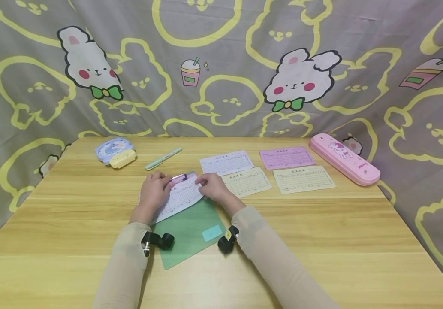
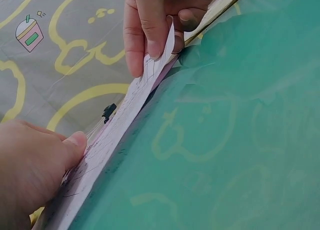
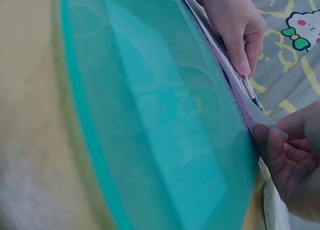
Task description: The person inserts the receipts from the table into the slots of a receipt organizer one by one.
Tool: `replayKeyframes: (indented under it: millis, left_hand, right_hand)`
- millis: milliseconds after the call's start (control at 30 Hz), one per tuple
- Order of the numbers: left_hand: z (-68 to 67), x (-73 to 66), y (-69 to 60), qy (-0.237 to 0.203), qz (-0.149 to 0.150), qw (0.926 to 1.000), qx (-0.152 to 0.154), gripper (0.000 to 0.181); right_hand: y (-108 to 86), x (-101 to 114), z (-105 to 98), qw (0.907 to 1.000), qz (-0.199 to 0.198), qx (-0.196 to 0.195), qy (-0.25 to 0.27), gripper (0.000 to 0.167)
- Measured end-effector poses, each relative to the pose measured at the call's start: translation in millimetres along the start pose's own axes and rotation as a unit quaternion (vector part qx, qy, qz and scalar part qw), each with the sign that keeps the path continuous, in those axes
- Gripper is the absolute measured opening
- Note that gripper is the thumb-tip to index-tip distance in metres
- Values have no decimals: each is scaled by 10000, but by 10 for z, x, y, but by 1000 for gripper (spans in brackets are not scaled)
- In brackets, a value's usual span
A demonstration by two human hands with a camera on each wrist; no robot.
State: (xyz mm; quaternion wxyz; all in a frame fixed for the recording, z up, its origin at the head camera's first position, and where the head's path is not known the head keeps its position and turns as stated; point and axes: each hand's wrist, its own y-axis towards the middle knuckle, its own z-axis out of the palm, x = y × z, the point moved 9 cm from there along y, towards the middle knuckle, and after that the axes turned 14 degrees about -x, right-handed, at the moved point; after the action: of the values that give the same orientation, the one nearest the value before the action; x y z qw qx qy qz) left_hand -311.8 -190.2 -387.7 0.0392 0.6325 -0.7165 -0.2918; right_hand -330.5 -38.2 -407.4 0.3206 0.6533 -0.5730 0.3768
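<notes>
White printed form (image 1: 182, 196) lies across upper part of green clipboard (image 1: 188, 238), beside clip (image 1: 183, 177). Right hand (image 1: 214, 187) pinches form's corner; left hand (image 1: 154, 191) grips clipboard edge by clip. Form judged light, limp, easily creased: hold by edges. Clipboard likely stiff, smooth.

And there it is: "Sweet" on the pink pencil case (image 1: 345, 159), R side! Print on the held sht (image 1: 184, 198) & loose shts (image 1: 304, 179)? Too sm. to read, incl. hdgs.
</notes>
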Motion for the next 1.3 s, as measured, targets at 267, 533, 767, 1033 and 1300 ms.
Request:
replayKeyframes:
  millis: [267, 533, 767, 1033, 1300]
  left_hand:
    - [-11, -8, -2, -54, 5, 10000, -32, 32]
    - [14, 16, 5, -127, -59, 9999, -14, 32]
    - [21, 17, -1, -136, -129, 9998, 63, 33]
    - [28, 20, -1, -96, -140, 9998, 88, 33]
    - [27, 20, 3, -32, -116, 9999, 118, 34]
  right_hand:
    - [22, 27, 8, 9999, 43, -95, -6, 27]
    - [62, 44, 25, 9995, 184, -125, 210, 26]
    - [88, 61, 42, 9998, 175, -82, 83, 26]
    - [103, 45, 41, 9997, 184, -154, 84, 27]
    - [112, 36, 39, 9994, 235, -177, 160, 28]
